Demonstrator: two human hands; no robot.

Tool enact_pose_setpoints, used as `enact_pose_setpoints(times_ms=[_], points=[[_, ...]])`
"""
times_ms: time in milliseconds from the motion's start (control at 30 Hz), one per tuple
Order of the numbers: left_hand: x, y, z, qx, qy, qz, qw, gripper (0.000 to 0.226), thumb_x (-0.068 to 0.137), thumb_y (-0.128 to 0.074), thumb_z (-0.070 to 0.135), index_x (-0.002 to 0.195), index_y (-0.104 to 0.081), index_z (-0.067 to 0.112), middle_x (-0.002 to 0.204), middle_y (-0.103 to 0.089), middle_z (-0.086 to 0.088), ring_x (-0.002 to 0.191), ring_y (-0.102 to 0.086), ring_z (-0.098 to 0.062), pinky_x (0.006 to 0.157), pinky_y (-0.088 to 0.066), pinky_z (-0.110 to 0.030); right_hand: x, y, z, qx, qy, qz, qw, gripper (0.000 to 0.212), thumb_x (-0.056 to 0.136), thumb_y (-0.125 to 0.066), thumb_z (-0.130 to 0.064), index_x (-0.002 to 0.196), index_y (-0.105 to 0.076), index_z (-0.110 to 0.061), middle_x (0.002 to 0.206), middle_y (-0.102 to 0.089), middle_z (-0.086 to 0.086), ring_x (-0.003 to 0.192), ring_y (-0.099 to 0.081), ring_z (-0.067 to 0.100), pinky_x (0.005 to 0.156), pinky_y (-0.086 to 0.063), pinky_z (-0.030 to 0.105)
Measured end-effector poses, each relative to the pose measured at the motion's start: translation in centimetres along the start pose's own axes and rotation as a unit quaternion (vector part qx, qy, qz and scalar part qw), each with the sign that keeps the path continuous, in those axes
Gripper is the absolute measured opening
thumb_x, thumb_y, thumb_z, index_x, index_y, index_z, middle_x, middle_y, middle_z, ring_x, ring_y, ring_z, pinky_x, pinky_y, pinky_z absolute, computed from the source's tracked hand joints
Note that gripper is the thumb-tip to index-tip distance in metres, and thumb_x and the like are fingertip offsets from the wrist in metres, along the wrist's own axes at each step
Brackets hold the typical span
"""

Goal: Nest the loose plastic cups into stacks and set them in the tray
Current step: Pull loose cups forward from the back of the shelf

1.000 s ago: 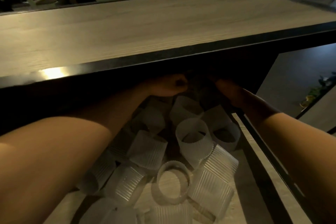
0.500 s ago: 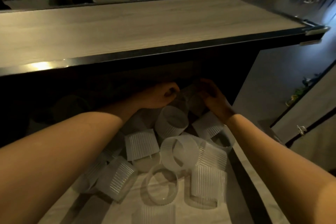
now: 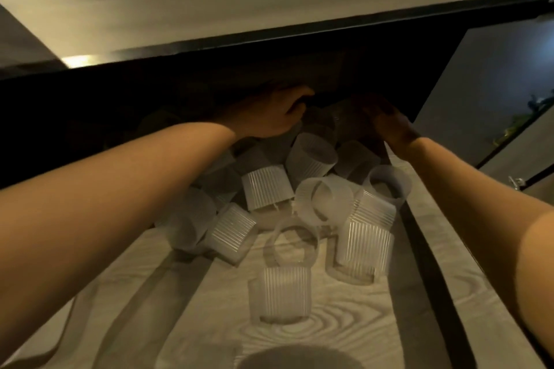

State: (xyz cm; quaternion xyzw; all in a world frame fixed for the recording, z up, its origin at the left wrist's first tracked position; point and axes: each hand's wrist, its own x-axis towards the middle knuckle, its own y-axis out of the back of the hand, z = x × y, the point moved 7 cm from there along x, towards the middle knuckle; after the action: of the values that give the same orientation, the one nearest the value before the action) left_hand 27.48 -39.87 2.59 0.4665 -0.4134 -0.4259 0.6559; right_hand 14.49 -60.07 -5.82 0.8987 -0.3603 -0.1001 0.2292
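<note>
Hands reach together into the dark far end of a wooden drawer-like tray (image 3: 344, 335), under the overhanging edge of a long table (image 3: 269, 3). The left hand (image 3: 269, 117), at about 12 o'clock, lies knuckles-up with its fingers curled downward over something in the shadow; what it grips cannot be made out. The right hand (image 3: 386, 123), at about 1 o'clock, is just beside it, fingers bent around a dim, clear shape that may be a cup, though the darkness leaves this uncertain. Between the two hands only a faint glint shows.

Loose plastic cups (image 3: 266, 186), ribbed and translucent, lie heaped in the middle of the tray, below the hands. Roughly a dozen can be counted, and the pile's far side is too dark for an exact number. Most lie tipped on their sides, touching one another. One upright cup (image 3: 280, 293) stands alone at 6 o'clock of the heap, with another cup (image 3: 292, 244) lying mouth-up just behind it. A nested pair (image 3: 364, 243) stands at 4 o'clock, near the tray's right wall. Both bare forearms stretch in from the lower corners, the left one crossing over the heap's left side.
</note>
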Motion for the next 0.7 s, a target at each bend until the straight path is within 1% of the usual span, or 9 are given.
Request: enact_pose_setpoints(times_ms=[100,233,367,433,500,533,567,633,700], points=[[-0.7,0.6,-0.5,-0.013,0.014,-0.007,1.0,0.04,0.106,-0.041,0.03,0.146,-0.046,0.023,0.14,-0.056,-0.01,0.114,-0.06,-0.025,0.095,-0.049,-0.037,-0.2,-0.6,-0.8,-0.03,0.002,0.004,1.0,0.04,0.108,-0.045,-0.035,0.148,-0.048,-0.03,0.149,-0.048,0.007,0.135,-0.048,0.03,0.114,-0.042,0.045],[-1.7,0.8,-0.7,-0.029,0.028,-0.015,0.999,0.041,0.107,-0.041,0.029,0.146,-0.045,0.022,0.136,-0.058,-0.01,0.1,-0.058,-0.019,0.085,-0.043,-0.03,-0.1,-0.9,-1.1,-0.03,-0.007,-0.008,0.999,0.041,0.11,-0.041,-0.029,0.15,-0.044,-0.023,0.149,-0.047,0.009,0.135,-0.046,0.027,0.103,-0.04,0.031],[-2.3,0.8,-1.0,-0.026,0.044,-0.032,0.998,0.042,0.106,-0.041,0.03,0.147,-0.044,0.024,0.134,-0.058,-0.012,0.099,-0.056,-0.02,0.085,-0.042,-0.03,0.2,-0.8,-1.1,-0.044,-0.017,-0.019,0.999,0.041,0.11,-0.04,-0.026,0.151,-0.043,-0.02,0.145,-0.047,0.001,0.133,-0.046,0.019,0.103,-0.037,0.028],[-2.7,1.1,-1.2,-0.021,0.048,-0.033,0.998,0.042,0.105,-0.042,0.031,0.147,-0.044,0.024,0.134,-0.058,-0.012,0.101,-0.059,-0.023,0.088,-0.047,-0.034,0.4,-0.8,-1.1,-0.038,-0.028,-0.018,0.999,0.04,0.11,-0.04,-0.023,0.15,-0.044,-0.018,0.147,-0.048,0.008,0.134,-0.047,0.025,0.101,-0.041,0.026],[-2.9,1.2,-1.5,-0.022,0.054,-0.039,0.998,0.042,0.105,-0.041,0.032,0.146,-0.045,0.026,0.138,-0.057,-0.01,0.111,-0.06,-0.025,0.095,-0.049,-0.039,0.6,-0.9,-0.8,-0.03,-0.044,-0.02,0.998,0.041,0.111,-0.037,-0.018,0.151,-0.042,-0.016,0.147,-0.047,0.008,0.133,-0.047,0.025,0.09,-0.046,0.015],[-3.2,1.1,-1.6,-0.02,0.058,-0.045,0.997,0.042,0.105,-0.041,0.032,0.146,-0.045,0.026,0.139,-0.056,-0.009,0.114,-0.059,-0.025,0.098,-0.049,-0.04,0.3,-1.0,-0.9,-0.034,-0.046,-0.022,0.998,0.041,0.111,-0.036,-0.015,0.152,-0.041,-0.016,0.146,-0.046,0.007,0.131,-0.047,0.022,0.088,-0.046,0.014],[-3.5,1.1,-1.6,-0.018,0.062,-0.048,0.997,0.041,0.105,-0.041,0.032,0.146,-0.045,0.026,0.139,-0.055,-0.009,0.116,-0.058,-0.026,0.098,-0.048,-0.04,0.3,-1.0,-1.0,-0.048,-0.045,-0.026,0.997,0.042,0.11,-0.036,-0.014,0.151,-0.042,-0.016,0.145,-0.047,0.006,0.13,-0.047,0.022,0.094,-0.046,0.019],[-3.8,1.0,-1.6,-0.017,0.065,-0.053,0.996,0.04,0.106,-0.041,0.031,0.145,-0.046,0.026,0.136,-0.056,-0.01,0.11,-0.058,-0.025,0.093,-0.046,-0.034,0.5,-1.2,-1.0,-0.082,-0.042,-0.029,0.995,0.043,0.107,-0.04,-0.015,0.149,-0.046,-0.015,0.148,-0.05,0.009,0.135,-0.049,0.028,0.11,-0.042,0.037],[-4.1,1.0,-1.4,-0.009,0.066,-0.05,0.997,0.04,0.106,-0.041,0.028,0.146,-0.046,0.023,0.132,-0.057,-0.013,0.098,-0.054,-0.021,0.085,-0.04,-0.029,0.4,-1.3,-1.1,-0.092,-0.036,-0.035,0.995,0.043,0.106,-0.042,-0.016,0.149,-0.046,-0.014,0.149,-0.051,0.013,0.137,-0.048,0.032,0.114,-0.04,0.045]])
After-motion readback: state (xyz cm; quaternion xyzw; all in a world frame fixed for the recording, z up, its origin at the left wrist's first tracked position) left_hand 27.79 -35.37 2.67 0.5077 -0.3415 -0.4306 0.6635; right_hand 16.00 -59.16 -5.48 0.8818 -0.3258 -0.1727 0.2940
